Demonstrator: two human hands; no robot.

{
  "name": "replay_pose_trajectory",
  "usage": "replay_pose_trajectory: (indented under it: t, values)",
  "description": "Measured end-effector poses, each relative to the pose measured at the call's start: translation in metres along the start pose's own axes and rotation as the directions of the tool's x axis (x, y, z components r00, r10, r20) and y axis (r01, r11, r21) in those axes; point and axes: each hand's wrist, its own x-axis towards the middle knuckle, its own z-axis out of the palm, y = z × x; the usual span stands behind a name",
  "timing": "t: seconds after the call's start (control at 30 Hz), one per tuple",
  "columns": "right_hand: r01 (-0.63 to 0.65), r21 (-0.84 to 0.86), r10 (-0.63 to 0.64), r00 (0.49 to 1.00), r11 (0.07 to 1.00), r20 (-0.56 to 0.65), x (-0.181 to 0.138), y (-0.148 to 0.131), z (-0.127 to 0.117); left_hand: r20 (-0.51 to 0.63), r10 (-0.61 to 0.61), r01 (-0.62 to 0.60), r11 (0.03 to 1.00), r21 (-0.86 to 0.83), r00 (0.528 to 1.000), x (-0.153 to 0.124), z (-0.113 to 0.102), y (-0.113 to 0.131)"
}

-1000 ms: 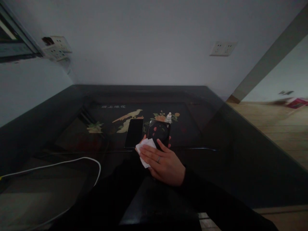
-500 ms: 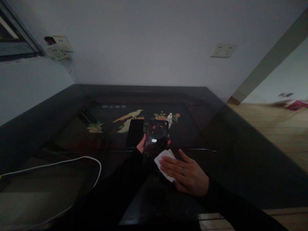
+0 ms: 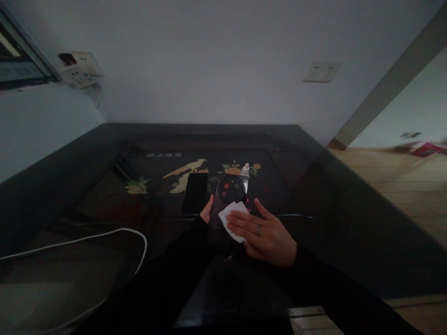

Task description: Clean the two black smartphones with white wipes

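My left hand [image 3: 206, 210] grips a dark, glossy phone case [image 3: 217, 215] from its left side, with fingertips just showing past its right edge. A large round camera ring sits at the case's top, and reddish and green patches show inside it. My right hand [image 3: 263, 235], with a ring on one finger, presses a folded white tissue [image 3: 233, 211] flat on the case's lower part, fingers together. Left of the case, a black phone [image 3: 194, 193] lies on the table. A small white bottle [image 3: 245, 170] stands just behind the case.
The dark glossy table [image 3: 307, 186] has an inlaid bird and flowers and meets the wall at the back. A white cable [image 3: 104, 234] loops across its left side. Wall sockets [image 3: 321, 71] are at the back, and a wooden floor [image 3: 394, 186] lies to the right.
My right hand has slid the tissue up and slightly left, from the lower right edge onto the case's face near the ring. The case has tilted a little; my left hand still holds it.
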Motion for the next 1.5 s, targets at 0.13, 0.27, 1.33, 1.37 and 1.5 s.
replay_pose_trajectory:
  t: [0.13, 0.27, 1.33, 1.37, 1.5]
  values:
    - [-0.066, -0.034, 0.065, 0.997, 0.997, -0.030, -0.001, 0.002, -0.006, -0.028, 0.026, -0.027, 0.999, -0.036, 0.999, 0.001, -0.001, -0.002]
    - [0.008, 0.023, -0.009, 0.999, 1.000, 0.047, -0.009, -0.015, 0.003, 0.017, -0.071, 0.071, 0.997, -0.039, 0.997, -0.002, 0.005, 0.003]
    - [0.210, 0.083, -0.212, 0.977, 0.974, 0.028, -0.003, -0.022, 0.031, 0.175, -0.099, 0.092, 0.995, 0.050, 0.980, 0.005, 0.000, 0.007]
    - [0.210, 0.085, -0.213, 0.977, 0.974, 0.025, -0.003, -0.022, 0.031, 0.171, -0.098, 0.091, 0.995, 0.051, 0.980, 0.005, 0.000, 0.006]
    - [0.201, 0.098, -0.204, 0.979, 0.975, 0.020, -0.001, -0.022, 0.031, 0.156, -0.082, 0.075, 0.996, 0.049, 0.984, 0.003, 0.001, 0.007]
